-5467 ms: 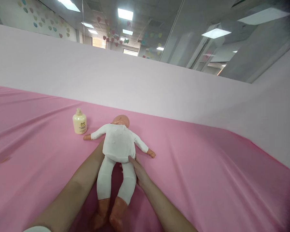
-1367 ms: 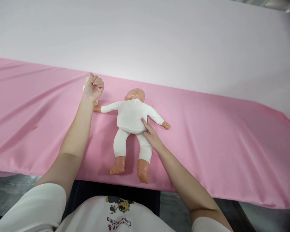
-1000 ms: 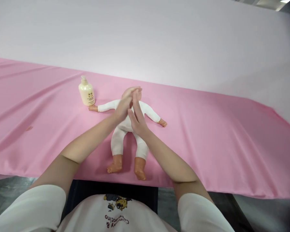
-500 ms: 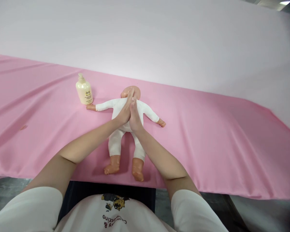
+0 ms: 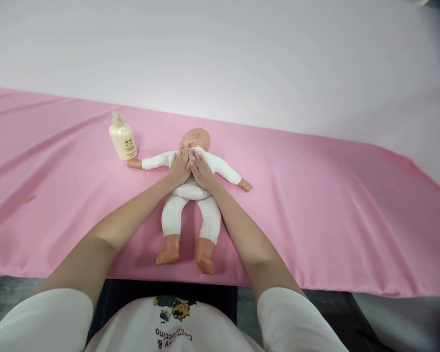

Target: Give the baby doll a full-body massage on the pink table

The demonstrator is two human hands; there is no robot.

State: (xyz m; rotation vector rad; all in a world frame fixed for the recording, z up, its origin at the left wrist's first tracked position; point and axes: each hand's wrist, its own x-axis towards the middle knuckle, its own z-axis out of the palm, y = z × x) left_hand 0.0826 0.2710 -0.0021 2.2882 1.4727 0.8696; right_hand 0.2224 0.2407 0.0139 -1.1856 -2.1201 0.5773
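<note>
A baby doll (image 5: 192, 190) in a white body suit lies on its back, arms spread and feet toward me. My left hand (image 5: 179, 166) rests flat on its chest with the fingers pointing up toward the neck. Beside it, my right hand (image 5: 201, 170) lies flat on the other half of the chest, thumbs close together in the middle. Both hands are open and hold nothing. They hide most of the doll's chest. Past the doll's hand on the left stands a cream pump bottle (image 5: 122, 139) with a small printed label.
A pink cloth (image 5: 315, 210) with folds covers the table, its near edge close to my body. Behind the table rises a plain white wall (image 5: 220, 58). A small reddish mark (image 5: 30, 198) shows on the cloth at the left.
My palms were pressed together upright above the doll's chest. Now they have parted and turned down flat onto the chest, and the doll's head shows more fully.
</note>
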